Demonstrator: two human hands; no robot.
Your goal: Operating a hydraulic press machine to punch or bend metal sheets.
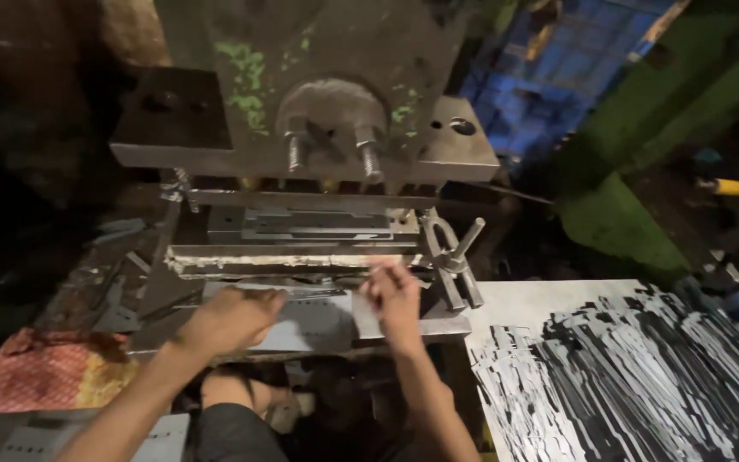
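Both hands [228, 318] [393, 295] on, seemingly, a metal sheet [314, 321] under the press [318, 137]

The press bed [438, 325] carries a flat grey metal sheet [318, 323]. Beside it to the right, a pale table [523, 304] bears a heap of thin dark metal strips [635, 376].
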